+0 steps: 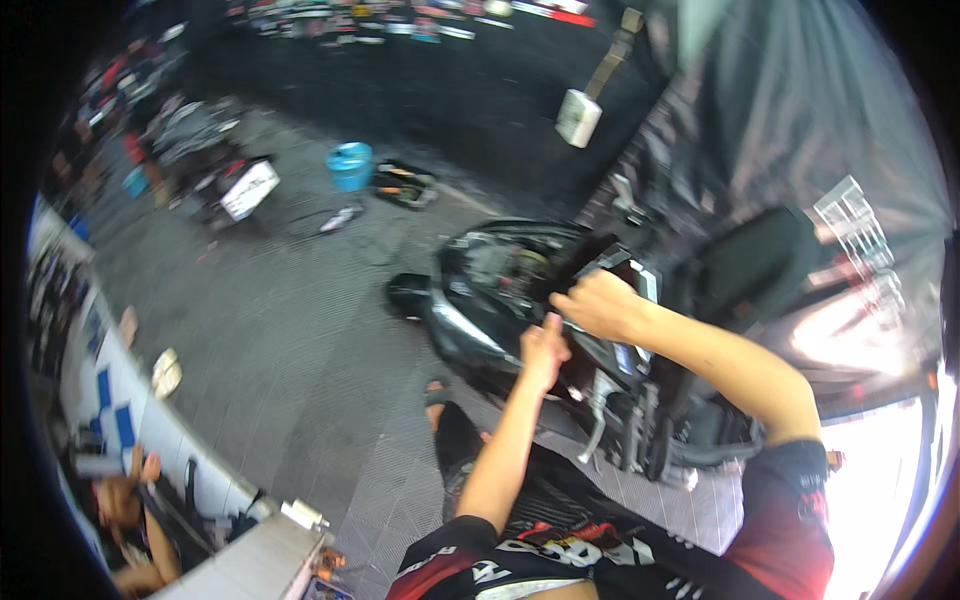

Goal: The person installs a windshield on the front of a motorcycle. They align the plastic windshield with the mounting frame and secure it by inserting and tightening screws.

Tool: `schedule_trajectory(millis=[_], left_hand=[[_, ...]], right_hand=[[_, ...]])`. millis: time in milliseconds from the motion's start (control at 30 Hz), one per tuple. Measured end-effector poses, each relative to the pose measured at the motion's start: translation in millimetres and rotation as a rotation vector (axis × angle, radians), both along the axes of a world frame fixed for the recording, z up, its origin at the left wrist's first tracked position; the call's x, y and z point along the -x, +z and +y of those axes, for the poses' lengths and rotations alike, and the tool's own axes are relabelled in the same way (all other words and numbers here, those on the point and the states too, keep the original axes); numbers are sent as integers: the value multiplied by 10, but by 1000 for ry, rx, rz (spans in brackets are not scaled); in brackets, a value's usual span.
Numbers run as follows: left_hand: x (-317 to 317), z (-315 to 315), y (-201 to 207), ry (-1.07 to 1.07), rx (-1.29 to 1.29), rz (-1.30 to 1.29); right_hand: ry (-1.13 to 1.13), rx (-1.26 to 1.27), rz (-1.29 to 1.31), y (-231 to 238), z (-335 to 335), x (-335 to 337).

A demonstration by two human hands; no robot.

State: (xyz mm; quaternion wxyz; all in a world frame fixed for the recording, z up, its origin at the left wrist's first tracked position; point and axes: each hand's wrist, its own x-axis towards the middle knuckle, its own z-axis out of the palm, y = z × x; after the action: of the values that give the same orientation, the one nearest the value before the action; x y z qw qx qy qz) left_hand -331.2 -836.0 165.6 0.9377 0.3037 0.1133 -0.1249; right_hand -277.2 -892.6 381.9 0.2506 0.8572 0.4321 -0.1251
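Observation:
A dark motor scooter (480, 335) stands in front of me, its front wheel (408, 296) pointing left. At the top of its nose the bodywork is open, and parts inside show through the gap (520, 268). My right hand (597, 305) is closed above the front bodywork, beside a raised dark panel (592, 258). Just left of it and lower, my left hand (545, 352) is closed with its thumb side up, close to the right fingertips. Whatever either hand grips is too small or blurred to make out. A silver brake lever (598, 410) sits near my left forearm.
On the floor ahead are a blue bucket (350, 167) and a dark tray of tools (402, 186). A white box (578, 118) hangs on the black wall. The scooter's seat (765, 262) extends right. Another person (125, 510) is behind a white counter (255, 560) at lower left.

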Motion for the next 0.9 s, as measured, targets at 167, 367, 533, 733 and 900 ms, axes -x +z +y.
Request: schedule_trajectory(millis=[167, 367, 533, 733, 900], left_hand=[[38, -8, -4, -32, 0, 78], [41, 11, -135, -74, 39, 13], [30, 6, -95, -133, 91, -58], [46, -8, -86, -118, 119, -69], [82, 29, -76, -106, 122, -78]], right_hand=[[93, 147, 98, 254, 44, 77], [-178, 220, 69, -48, 143, 50], [-63, 255, -36, -1, 74, 112], [150, 177, -54, 43, -34, 115], [-16, 239, -83, -9, 90, 132]])
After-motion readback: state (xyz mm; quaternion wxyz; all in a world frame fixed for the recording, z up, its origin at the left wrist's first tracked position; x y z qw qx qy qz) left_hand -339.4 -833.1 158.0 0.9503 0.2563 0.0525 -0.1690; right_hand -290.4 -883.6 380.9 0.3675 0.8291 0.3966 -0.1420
